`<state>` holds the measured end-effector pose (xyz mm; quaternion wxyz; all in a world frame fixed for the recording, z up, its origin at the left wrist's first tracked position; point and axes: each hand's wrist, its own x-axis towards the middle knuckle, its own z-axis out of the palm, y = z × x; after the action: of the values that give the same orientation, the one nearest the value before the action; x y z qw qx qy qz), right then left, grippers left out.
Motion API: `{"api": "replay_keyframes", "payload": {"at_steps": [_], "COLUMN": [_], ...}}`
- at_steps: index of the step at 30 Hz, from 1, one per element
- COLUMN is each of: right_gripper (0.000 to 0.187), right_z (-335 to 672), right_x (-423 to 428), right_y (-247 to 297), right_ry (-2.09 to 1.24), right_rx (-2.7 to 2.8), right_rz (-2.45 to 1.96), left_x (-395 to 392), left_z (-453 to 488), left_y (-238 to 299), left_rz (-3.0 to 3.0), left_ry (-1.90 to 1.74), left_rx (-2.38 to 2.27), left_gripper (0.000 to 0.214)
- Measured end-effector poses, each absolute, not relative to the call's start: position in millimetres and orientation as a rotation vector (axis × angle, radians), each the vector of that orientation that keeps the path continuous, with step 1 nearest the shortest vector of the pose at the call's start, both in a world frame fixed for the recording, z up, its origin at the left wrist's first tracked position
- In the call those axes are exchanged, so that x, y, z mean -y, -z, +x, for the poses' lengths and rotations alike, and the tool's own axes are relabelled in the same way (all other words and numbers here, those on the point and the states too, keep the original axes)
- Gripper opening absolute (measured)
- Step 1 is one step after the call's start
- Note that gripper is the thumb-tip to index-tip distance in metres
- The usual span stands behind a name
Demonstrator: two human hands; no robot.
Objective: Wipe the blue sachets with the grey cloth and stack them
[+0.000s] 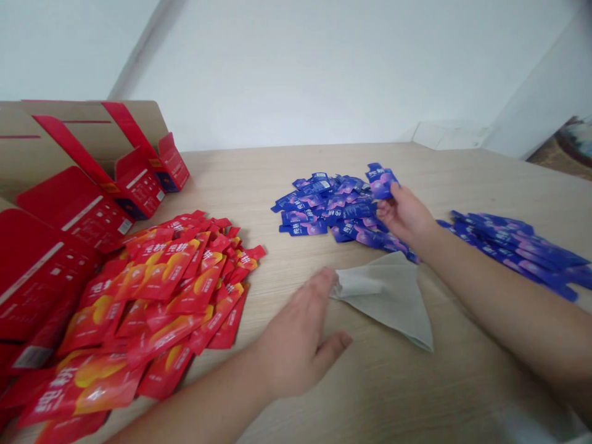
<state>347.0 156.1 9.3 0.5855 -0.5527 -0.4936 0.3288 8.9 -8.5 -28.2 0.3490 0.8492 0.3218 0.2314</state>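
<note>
Pinched in my right hand (404,213) is a small blue-purple sachet (381,180), raised just above the right side of a pile of like blue sachets (328,206). My left hand (303,336) is open, its fingers stretched forward and the thumb apart. Its fingertips meet the edge of a grey-beige cloth (388,293) lying on the table; whether they press on it I cannot tell. To the left of that hand spreads a heap of red and orange sachets (171,283).
Red cardboard boxes (139,182) with raised flaps stand along the left, behind the red heap. A row of overlapping blue sachets (522,246) lies beyond my right forearm. The wooden table (222,166) backs onto a white wall (300,74). A white object (448,135) rests at the back right.
</note>
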Motion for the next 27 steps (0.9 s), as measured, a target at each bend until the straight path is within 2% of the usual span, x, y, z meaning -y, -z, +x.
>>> {"api": "replay_keyframes", "payload": {"at_steps": [3, 4, 6, 8, 10, 11, 14, 16, 22, 27], "right_gripper": [0.039, 0.039, 0.04, 0.041, 0.041, 0.041, 0.039, 0.042, 0.051, 0.053], "right_z": [298.3, 281.4, 252.3, 235.9, 237.0, 244.5, 288.7, 325.7, 395.7, 417.4], "right_x": [-74.5, -48.1, -4.8, 19.6, 22.5, 16.7, -18.8, -45.7, -84.1, -100.3], "right_y": [-1.6, 2.2, 7.7, 7.8, 3.5, 0.9, -1.8, 3.1, 28.7, 22.4], "right_ry": [-1.182, -1.297, -1.481, -1.524, -1.391, -1.221, -0.441, -0.112, -0.109, -0.271], "right_rx": [1.137, 1.163, 1.369, 1.608, 1.848, 1.955, 2.102, 2.078, 2.046, 2.033], "right_rz": [-1.163, -1.154, -1.158, -1.171, -1.197, -1.222, -1.425, -1.766, -2.085, -2.235], "left_x": [4.2, 2.2, -1.4, -3.7, -5.0, -5.5, -7.1, -8.0, -9.1, -9.6], "left_z": [14.2, 16.1, 19.4, 21.5, 22.5, 22.8, 23.5, 24.6, 27.6, 26.8], "left_y": [34.3, 34.2, 31.2, 26.9, 23.9, 23.4, 25.0, 27.3, 33.2, 34.7], "left_rz": [1.524, 1.283, 1.016, 0.916, 0.867, 0.844, 0.812, 0.81, 0.847, 0.881], "left_ry": [-0.958, -0.976, -0.895, -0.859, -0.917, -0.958, -1.024, -1.029, -1.036, -1.022], "left_rx": [-0.766, -0.727, -0.651, -0.614, -0.63, -0.651, -0.704, -0.712, -0.756, -0.756], "left_gripper": [0.102, 0.097, 0.076, 0.051, 0.038, 0.035, 0.036, 0.04, 0.047, 0.049]}}
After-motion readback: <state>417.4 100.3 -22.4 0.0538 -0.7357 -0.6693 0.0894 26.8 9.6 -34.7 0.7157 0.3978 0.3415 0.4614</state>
